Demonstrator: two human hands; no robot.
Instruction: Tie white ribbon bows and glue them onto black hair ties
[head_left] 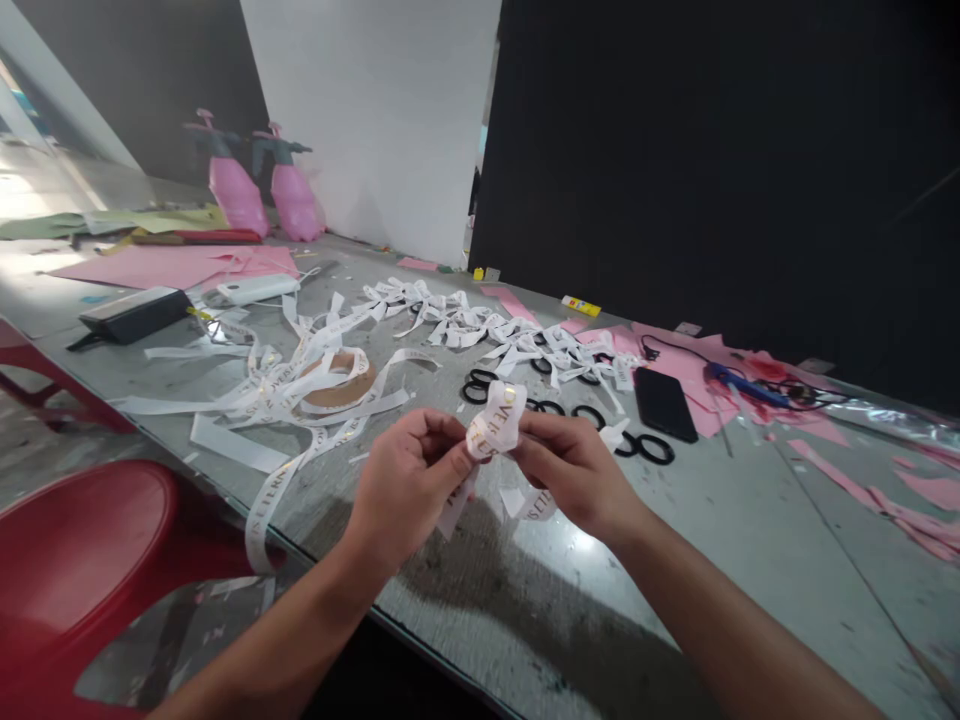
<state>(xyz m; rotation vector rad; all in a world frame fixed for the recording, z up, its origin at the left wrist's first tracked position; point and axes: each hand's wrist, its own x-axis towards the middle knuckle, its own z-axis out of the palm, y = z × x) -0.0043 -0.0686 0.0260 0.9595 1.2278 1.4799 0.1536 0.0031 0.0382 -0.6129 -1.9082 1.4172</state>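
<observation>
Between my hands is a white ribbon (496,425) with gold lettering, looped like a bow, its tails hanging below over the table. My left hand (416,475) pinches its left side between thumb and fingers. On the other side, my right hand (574,465) grips the ribbon with thumb and forefinger. Just beyond my fingers lie several black rings (589,413) on the table. A long row of white ribbon bows (480,325) stretches behind them. To the left, loose printed ribbon (277,390) trails around a brown cardboard roll core (352,385) and over the table edge.
A black phone (665,403) lies at right, near pink paper scraps (697,350) and a blue-handled tool (750,385). A black box-shaped object (135,315) stands at left. Two pink spray bottles (295,200) are at the back. A red stool (82,550) sits beside the table.
</observation>
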